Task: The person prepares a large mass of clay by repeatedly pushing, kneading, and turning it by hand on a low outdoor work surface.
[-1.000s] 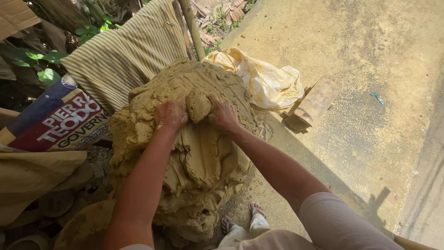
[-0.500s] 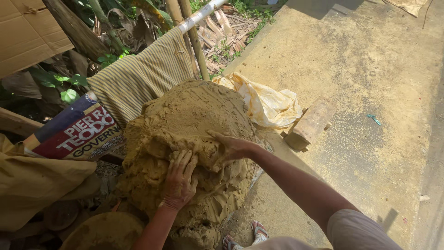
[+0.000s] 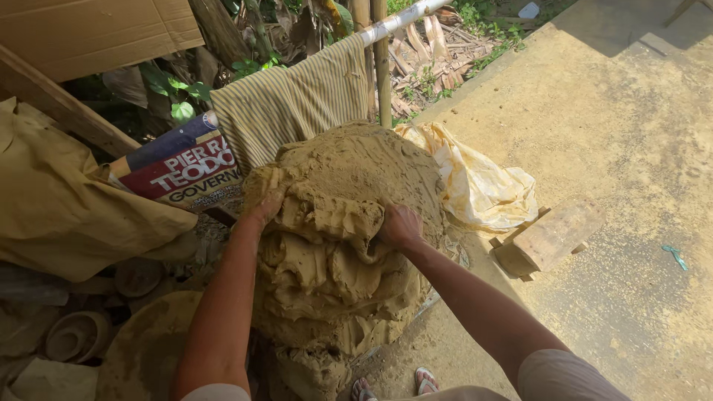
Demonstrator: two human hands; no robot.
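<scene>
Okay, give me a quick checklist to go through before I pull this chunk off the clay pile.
1. Left hand on the clay mound: ok, fingers pressed into its upper left side.
2. Right hand on the clay: ok, fingers dug in beside a loosened slab.
3. Slab bracketed by both hands: ok, it lies between them.
4. Slab fully free of the mound: cannot tell, its underside is hidden.
5. Feet away from the mound's base: not ok, the sandals sit right under its edge.
6. Plastic sheet and wooden block apart from the hands: ok, both lie to the right.
</scene>
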